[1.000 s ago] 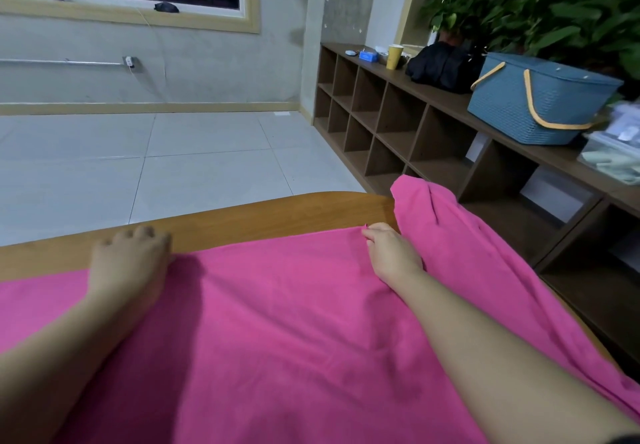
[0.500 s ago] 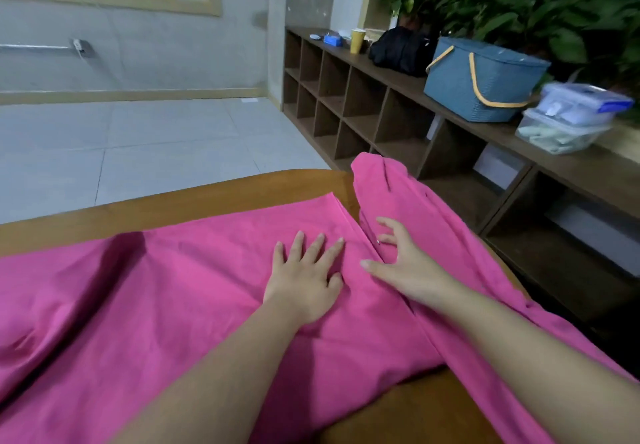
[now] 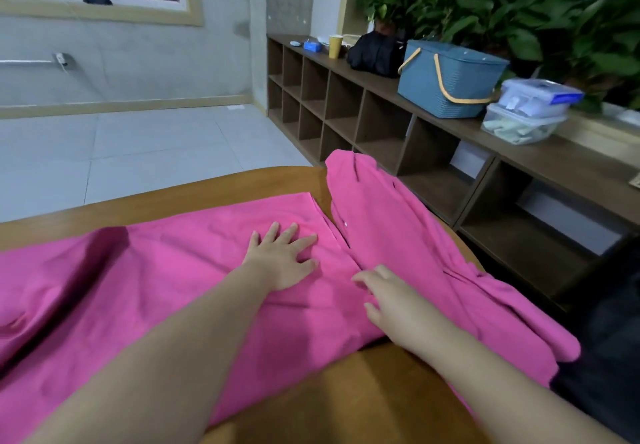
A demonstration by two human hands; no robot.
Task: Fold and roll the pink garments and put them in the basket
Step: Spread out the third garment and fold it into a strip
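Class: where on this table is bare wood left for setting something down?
Bare table shows between the forearms, near the garment, and along the far rim. The left hand and right hand crowd the middle.

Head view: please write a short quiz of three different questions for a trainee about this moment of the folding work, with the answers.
1. True or false: the left hand lies flat, fingers spread, on the pink garment.
2. Where does the blue basket stand? A) on the floor B) on the long wooden shelf C) on the table
3. Fill in: next to the basket, two clear plastic ______ are stacked.

Key
1. True.
2. B, on top of the shelf, between a black bag and the stacked items.
3. Containers.
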